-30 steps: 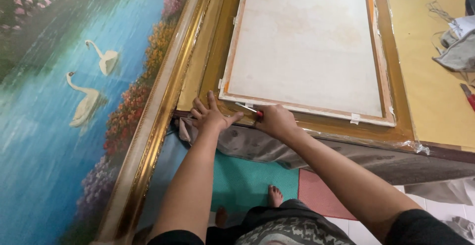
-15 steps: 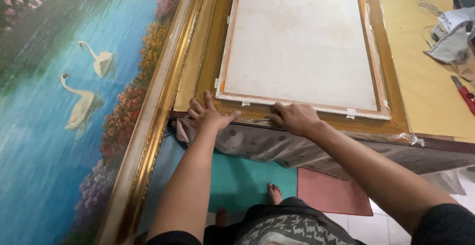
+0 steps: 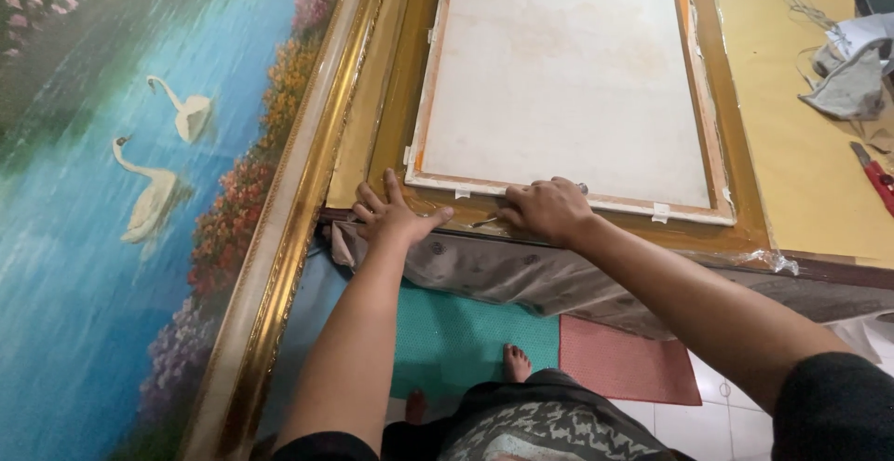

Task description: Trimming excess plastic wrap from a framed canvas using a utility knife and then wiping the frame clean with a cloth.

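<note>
1. A gold picture frame (image 3: 391,126) lies face down on the desk (image 3: 801,172), its lower rail along the desk's near edge and its left rail close to the desk's left edge.
2. Set inside the frame is a stretched canvas (image 3: 568,79), back side up: off-white, faintly stained cloth, with a pale wooden stretcher border showing orange-brown streaks along its edges (small white tabs sit along the lower border).
3. The left hand (image 3: 391,219) lies flat on the frame's lower left corner, fingers spread and palm down, gripping nothing.
4. The right hand (image 3: 549,210) rests knuckles-up on the frame's lower rail, touching the canvas's bottom border; its fingers are curled together, and a thin metal tip shows beside them, though whether the grip pinches it cannot be told.
5. A grey-brown cloth (image 3: 521,275) hangs over the desk's near edge below the frame.
6. At the desk's right edge lie a crumpled grey rag (image 3: 847,88) and a red-handled tool (image 3: 875,177), well apart from the hands.
7. A large painting of two swans (image 3: 158,163) on blue water, in its own gold frame, leans just left of the desk.
</note>
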